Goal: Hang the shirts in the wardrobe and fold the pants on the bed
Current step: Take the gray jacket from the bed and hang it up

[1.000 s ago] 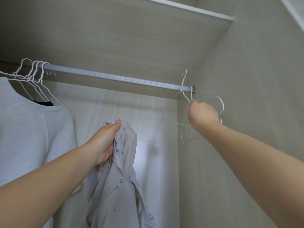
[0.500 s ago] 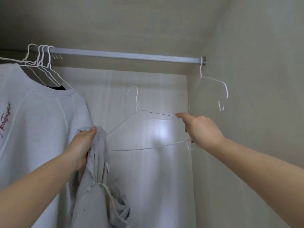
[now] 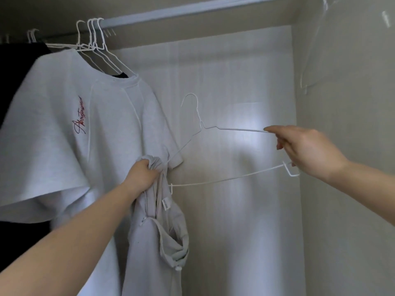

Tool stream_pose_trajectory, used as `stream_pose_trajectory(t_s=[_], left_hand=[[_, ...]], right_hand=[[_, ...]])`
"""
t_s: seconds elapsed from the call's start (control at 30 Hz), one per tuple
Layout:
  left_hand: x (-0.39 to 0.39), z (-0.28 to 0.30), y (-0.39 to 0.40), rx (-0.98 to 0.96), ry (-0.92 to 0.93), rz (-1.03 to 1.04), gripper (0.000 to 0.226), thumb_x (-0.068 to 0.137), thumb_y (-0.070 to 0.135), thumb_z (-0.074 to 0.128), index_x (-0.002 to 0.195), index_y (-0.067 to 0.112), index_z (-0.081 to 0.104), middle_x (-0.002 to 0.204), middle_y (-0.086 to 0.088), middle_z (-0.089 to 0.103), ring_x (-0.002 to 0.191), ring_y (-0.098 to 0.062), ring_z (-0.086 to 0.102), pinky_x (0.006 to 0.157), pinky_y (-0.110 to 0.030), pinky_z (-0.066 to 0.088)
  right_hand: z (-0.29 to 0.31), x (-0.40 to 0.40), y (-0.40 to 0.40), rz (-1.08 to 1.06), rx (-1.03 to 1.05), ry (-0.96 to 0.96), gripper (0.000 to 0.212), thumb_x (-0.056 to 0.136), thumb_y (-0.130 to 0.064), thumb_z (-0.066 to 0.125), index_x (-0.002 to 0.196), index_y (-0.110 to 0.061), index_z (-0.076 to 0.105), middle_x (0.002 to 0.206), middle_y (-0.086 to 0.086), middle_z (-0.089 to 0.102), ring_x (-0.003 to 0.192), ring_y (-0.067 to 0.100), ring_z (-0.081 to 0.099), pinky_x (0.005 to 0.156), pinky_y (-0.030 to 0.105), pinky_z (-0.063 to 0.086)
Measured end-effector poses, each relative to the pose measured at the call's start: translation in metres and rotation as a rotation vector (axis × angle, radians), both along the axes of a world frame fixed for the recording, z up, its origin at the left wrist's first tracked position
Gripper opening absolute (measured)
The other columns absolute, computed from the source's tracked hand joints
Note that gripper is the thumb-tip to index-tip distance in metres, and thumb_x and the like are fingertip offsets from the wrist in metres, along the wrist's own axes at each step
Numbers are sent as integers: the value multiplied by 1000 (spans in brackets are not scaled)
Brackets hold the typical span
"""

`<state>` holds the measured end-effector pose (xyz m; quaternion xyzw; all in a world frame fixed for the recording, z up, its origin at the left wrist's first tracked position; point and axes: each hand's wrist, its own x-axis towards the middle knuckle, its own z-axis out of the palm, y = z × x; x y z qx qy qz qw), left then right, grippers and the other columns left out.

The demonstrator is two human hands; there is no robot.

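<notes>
Shirt (image 3: 154,242) bunched in left hand (image 3: 142,175); right hand (image 3: 307,150) pinches wire hanger (image 3: 213,180) inside wardrobe (image 3: 342,146).

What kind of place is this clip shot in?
Inside a wardrobe, most likely: a hanging rail runs across the top, shirts such as a white T-shirt hang from wire hangers, and plain panel walls close it in.

Pale wood-grain wardrobe walls (image 3: 342,146) — soft light patch.

Rail (image 3: 192,9) crosses the top of the frame, with a shirt (image 3: 74,129) hanging at left. At centre, the right hand (image 3: 307,150) holds a hanger (image 3: 213,154), right of the left hand (image 3: 142,174) gripping a garment (image 3: 154,242).
</notes>
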<state>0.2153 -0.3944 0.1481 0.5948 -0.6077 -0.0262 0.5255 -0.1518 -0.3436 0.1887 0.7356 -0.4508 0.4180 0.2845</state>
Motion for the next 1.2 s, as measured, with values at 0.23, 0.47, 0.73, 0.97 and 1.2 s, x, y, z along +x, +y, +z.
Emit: stream_pose_trajectory(t_s=[0.23, 0.47, 0.73, 0.97, 1.2], left_hand=[[22, -9, -5, 98, -46, 135, 12, 94, 8, 48, 85, 4, 55, 105, -21, 59, 101, -34, 55, 77, -28, 36], [7, -10, -4, 98, 6, 10, 26, 92, 3, 43, 68, 14, 44, 75, -3, 46, 72, -18, 45, 55, -27, 33], [-38, -5, 4, 40, 302, -386, 17, 91, 3, 41, 94, 13, 54, 86, -5, 57, 87, -23, 56, 83, -36, 47], [-57, 7, 9, -32, 506, -600, 5, 93, 20, 58, 95, 17, 62, 105, -6, 68, 100, -19, 65, 95, -34, 49], [-62, 2, 4, -100, 410, -380, 11, 91, 23, 63, 92, 14, 58, 106, -17, 65, 103, -29, 63, 97, -46, 49]], right_hand=[[-9, 5, 6, 26, 10, 4, 52, 89, 4, 43, 129, -27, 56, 90, -5, 63, 47, -4, 52, 60, 36, 53], [-15, 18, 16, 87, 51, 14, 55, 88, 7, 39, 131, -24, 55, 91, -1, 62, 62, -9, 56, 61, 32, 53], [-37, 35, 14, 63, 78, 184, 56, 87, -7, 30, 133, -28, 52, 97, -6, 64, 68, 10, 59, 68, 32, 46], [-48, 32, 15, 17, 150, 178, 53, 91, -4, 38, 136, -29, 49, 105, -4, 62, 72, 13, 54, 68, 29, 41], [-62, 48, 22, 191, -274, 769, 45, 80, -16, 47, 121, -6, 64, 121, 12, 64, 108, 30, 60, 91, 41, 48]])
